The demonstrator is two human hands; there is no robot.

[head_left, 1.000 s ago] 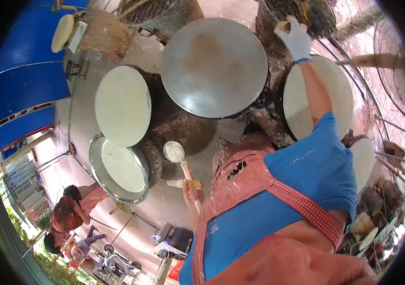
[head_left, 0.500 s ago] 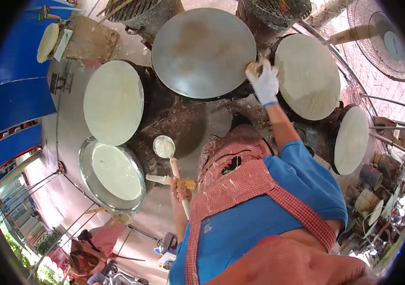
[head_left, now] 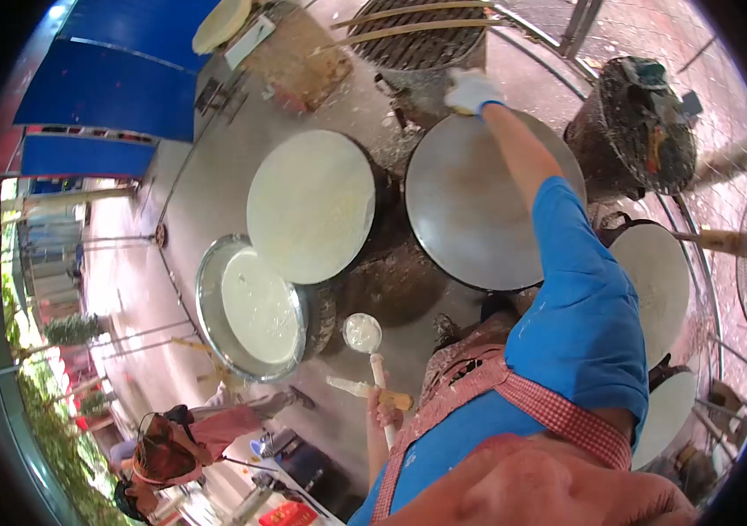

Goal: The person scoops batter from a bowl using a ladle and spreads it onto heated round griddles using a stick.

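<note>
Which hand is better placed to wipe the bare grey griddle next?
Right, I'd judge: the gloved right hand is at the far rim of the griddle, its arm stretched across it. The left hand is off the griddle, occupied with a ladle and a scraper.

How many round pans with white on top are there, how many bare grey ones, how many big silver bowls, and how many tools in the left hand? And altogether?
White-topped pans: 3
Bare grey pan: 1
Silver bowl: 1
Tools in the left hand, ladle and flat scraper: 2
Total: 7
</note>
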